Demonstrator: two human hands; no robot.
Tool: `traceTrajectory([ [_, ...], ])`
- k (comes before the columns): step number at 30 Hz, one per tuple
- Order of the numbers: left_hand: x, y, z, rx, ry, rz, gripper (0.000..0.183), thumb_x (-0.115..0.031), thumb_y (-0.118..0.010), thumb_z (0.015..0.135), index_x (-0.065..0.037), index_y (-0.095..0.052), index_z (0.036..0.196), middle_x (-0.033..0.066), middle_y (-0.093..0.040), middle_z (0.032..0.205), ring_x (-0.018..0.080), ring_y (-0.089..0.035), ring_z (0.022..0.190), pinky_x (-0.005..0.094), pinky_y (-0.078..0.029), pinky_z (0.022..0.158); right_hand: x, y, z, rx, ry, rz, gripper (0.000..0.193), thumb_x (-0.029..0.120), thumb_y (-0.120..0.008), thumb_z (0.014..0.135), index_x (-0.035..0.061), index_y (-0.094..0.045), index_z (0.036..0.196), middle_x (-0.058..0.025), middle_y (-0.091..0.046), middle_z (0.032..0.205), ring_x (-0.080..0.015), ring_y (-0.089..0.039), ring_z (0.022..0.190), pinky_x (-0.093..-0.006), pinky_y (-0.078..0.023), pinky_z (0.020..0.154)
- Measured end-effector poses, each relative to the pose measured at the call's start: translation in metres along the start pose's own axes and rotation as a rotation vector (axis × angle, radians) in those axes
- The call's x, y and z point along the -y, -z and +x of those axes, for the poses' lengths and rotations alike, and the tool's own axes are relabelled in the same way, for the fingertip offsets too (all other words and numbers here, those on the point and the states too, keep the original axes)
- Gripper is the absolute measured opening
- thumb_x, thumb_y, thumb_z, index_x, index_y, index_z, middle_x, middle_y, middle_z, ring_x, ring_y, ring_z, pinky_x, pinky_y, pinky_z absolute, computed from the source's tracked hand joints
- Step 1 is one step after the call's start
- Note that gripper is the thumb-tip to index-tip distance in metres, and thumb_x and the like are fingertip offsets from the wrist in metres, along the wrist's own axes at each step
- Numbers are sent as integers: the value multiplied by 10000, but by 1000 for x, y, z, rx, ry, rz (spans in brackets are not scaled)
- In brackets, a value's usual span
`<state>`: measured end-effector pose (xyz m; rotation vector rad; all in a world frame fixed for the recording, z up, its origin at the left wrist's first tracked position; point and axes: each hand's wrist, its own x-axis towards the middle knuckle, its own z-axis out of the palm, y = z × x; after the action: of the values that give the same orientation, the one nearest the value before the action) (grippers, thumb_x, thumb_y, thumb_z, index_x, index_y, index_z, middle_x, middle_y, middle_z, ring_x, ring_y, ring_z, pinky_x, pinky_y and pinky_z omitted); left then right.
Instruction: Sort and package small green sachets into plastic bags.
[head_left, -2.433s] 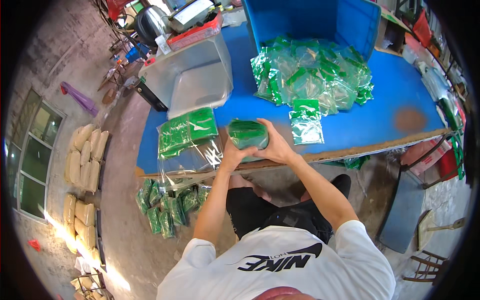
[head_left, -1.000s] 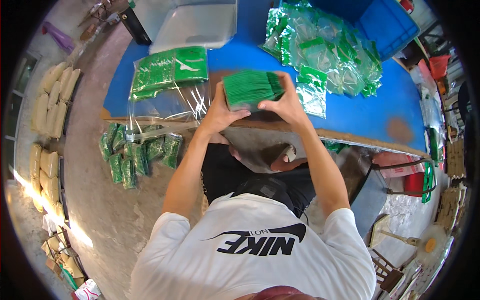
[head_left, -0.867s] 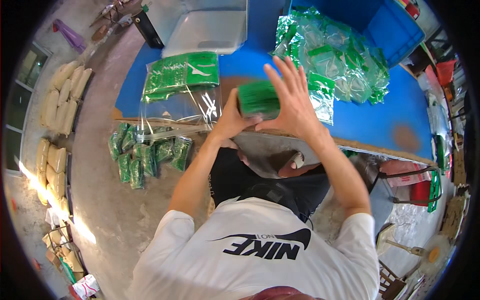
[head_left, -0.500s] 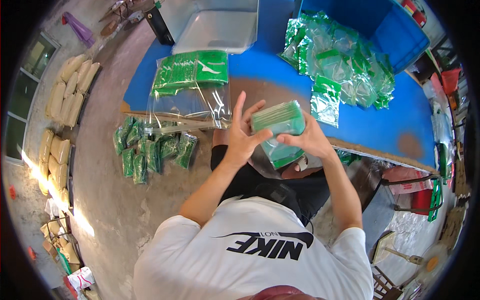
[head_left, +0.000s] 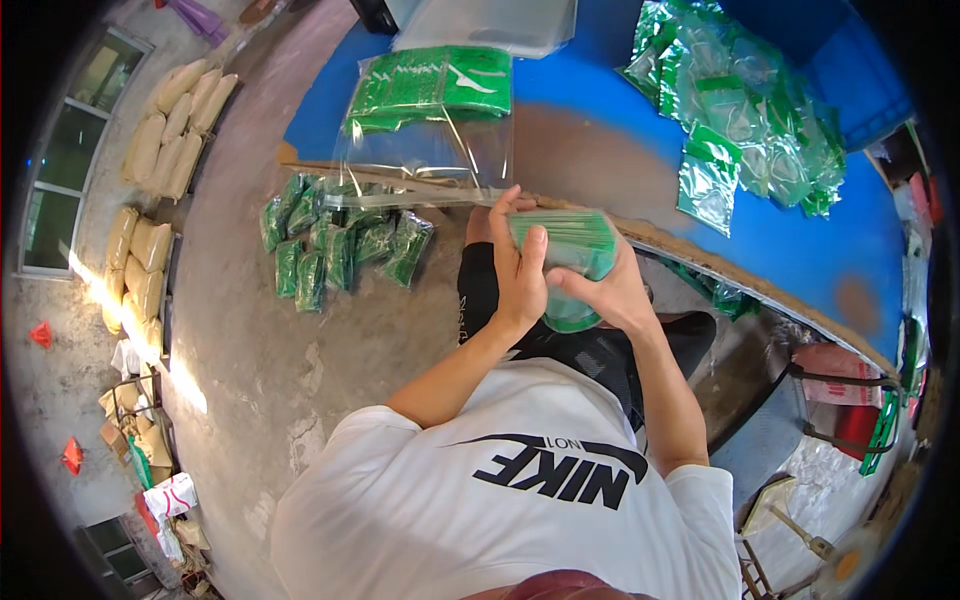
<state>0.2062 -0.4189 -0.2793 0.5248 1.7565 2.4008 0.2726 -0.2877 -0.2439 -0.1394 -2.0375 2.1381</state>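
- Two hands share one load: the left hand flanks the left side of a stack of green-and-clear packets, while the right hand wraps its right side, thumb across the front.
- The grip is narrow, holding the stack between both palms; it sits just short of the desk, above the dark shorts, packet edges uppermost.
- Slipping looks the main risk: the film seems slick, so uneven pressure could squeeze middle packets out or let the lower end fan apart.
- Too low a lift could catch the stack on the desk's worn near edge; whether the left fingertips touch that edge cannot be told.
- Swinging left could snag the clear bag of green packets, whose near end overhangs the edge by the bundles on the floor.
- The brown-worn stretch between bag and heap of packets seems the widest room; a single packet narrows its right side.
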Motion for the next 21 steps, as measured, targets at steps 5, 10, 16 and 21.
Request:
traceTrajectory([
  [5,-12,51,43,74,-215,562,786,-290,-733,880,21,-327,1476,228,-376,1439,350,-400,1341,464,-308,1136,-34,5,-1,-187,-275,522,566,221,-780,837,-1,-537,1297,-104,-633,1172,-182,-626,1047,-350,-522,904],
  [10,-31,96,130,239,-694,1275,772,-82,-751,711,-94,-452,1423,237,-423,1399,438,-404,1324,503,-359,1101,-43,2,10,-302,-337,732,566,302,-739,868,13,-521,1304,-102,-627,1143,-209,-637,1026,-373,-540,883],
  [16,-36,177,177,152,-890,1336,226,-56,-723,806,-95,-724,1028,93,-626,1007,312,-644,972,435,-517,837,-27,-24,10,-325,-212,595,460,242,-764,873,13,-589,1233,-94,-669,1123,-194,-651,1013,-366,-528,900],
  [21,-81,146,181,261,-893,1302,122,-91,-770,828,-81,-732,943,51,-597,794,216,-621,650,320,-486,562,-13,-74,55,-166,-43,266,432,250,-781,857,9,-636,1183,-85,-693,1114,-164,-652,988,-355,-527,891],
])
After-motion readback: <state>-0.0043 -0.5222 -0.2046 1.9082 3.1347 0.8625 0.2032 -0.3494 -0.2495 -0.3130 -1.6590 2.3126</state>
